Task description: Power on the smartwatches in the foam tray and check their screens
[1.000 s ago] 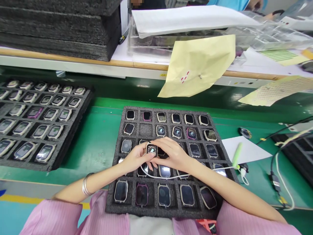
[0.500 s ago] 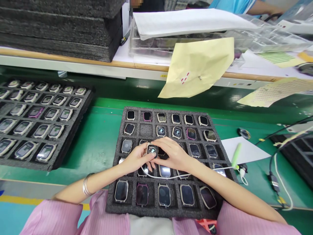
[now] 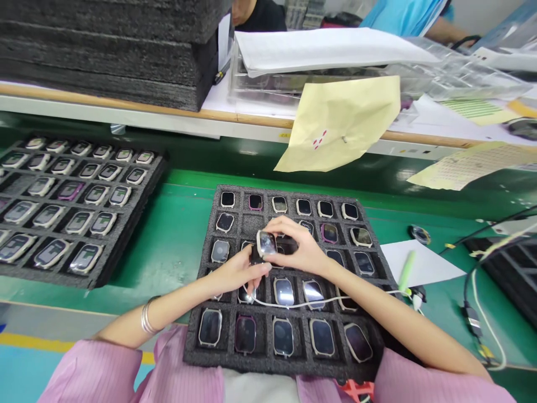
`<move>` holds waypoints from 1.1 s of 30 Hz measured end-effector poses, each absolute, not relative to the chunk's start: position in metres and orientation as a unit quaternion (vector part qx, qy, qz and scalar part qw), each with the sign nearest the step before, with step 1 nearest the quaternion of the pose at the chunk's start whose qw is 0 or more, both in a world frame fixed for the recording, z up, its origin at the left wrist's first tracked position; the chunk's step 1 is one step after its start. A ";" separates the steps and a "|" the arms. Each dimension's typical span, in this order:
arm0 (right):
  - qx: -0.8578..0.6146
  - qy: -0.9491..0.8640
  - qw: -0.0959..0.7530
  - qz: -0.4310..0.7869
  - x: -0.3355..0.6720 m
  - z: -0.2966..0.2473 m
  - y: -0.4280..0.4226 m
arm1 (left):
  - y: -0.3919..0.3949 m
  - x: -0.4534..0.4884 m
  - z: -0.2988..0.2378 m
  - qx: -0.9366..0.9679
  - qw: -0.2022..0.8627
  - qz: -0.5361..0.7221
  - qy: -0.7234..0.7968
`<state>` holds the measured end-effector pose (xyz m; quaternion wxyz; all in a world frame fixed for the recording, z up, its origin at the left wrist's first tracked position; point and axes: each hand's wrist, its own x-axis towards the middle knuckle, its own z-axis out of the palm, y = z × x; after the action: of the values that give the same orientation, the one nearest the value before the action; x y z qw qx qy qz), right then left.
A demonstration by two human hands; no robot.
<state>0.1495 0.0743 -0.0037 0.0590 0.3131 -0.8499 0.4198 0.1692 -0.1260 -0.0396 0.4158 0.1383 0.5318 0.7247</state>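
A black foam tray [image 3: 250, 225] lies in front of me, its cells holding several small smartwatch bodies. My right hand [image 3: 300, 252] is closed on one watch body [image 3: 267, 243], raised and tilted over the tray's middle rows. My left hand [image 3: 237, 272] sits just below it, fingers pinched together at the end of a white cable [image 3: 293, 305] that runs right across the tray. A bracelet sits on my left wrist. One cell in the second row is bare.
A second foam tray [image 3: 138, 207] full of watch bodies lies to the left on the green belt. Stacked foam [image 3: 104, 50] and clear plastic trays [image 3: 440, 73] fill the back shelf, with a yellow sheet [image 3: 344, 123] hanging. A green pen [image 3: 406, 271], white paper and cables [image 3: 474, 313] lie right.
The right hand has lifted the watch body up and away from the left hand, tilting it. The left hand stays low with the cable end.
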 end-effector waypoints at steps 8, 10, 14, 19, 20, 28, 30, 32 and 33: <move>0.295 -0.924 0.068 0.233 0.110 -0.017 0.057 | -0.164 0.188 -0.028 0.090 0.395 0.705 0.582; 0.317 -0.930 0.047 0.180 0.105 -0.008 0.044 | -0.168 0.193 -0.028 0.082 0.381 0.712 0.584; 0.344 -0.934 -0.009 0.092 0.091 0.005 0.007 | -0.168 0.195 -0.031 0.078 0.352 0.732 0.577; 0.331 -0.939 -0.025 0.083 0.079 -0.006 -0.025 | -0.167 0.190 -0.032 0.063 0.338 0.758 0.554; 0.329 -0.940 -0.025 0.089 0.078 -0.008 -0.026 | -0.167 0.189 -0.032 0.060 0.339 0.763 0.546; 0.375 -0.894 -0.059 0.238 0.098 0.024 0.015 | -0.170 0.188 -0.042 0.044 0.343 0.794 0.500; 0.401 -0.861 -0.105 0.294 0.116 0.033 0.023 | -0.169 0.188 -0.044 0.040 0.343 0.802 0.488; 0.411 -0.852 -0.125 0.299 0.134 0.033 0.027 | -0.168 0.187 -0.045 0.039 0.336 0.805 0.487; 0.414 -0.854 -0.121 0.290 0.141 0.030 0.027 | -0.168 0.186 -0.044 0.038 0.329 0.805 0.493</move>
<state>0.1410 0.0267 0.0304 -0.1214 0.4142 -0.8543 0.2895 0.1862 -0.1682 -0.0440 0.3289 0.0381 0.4931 0.8045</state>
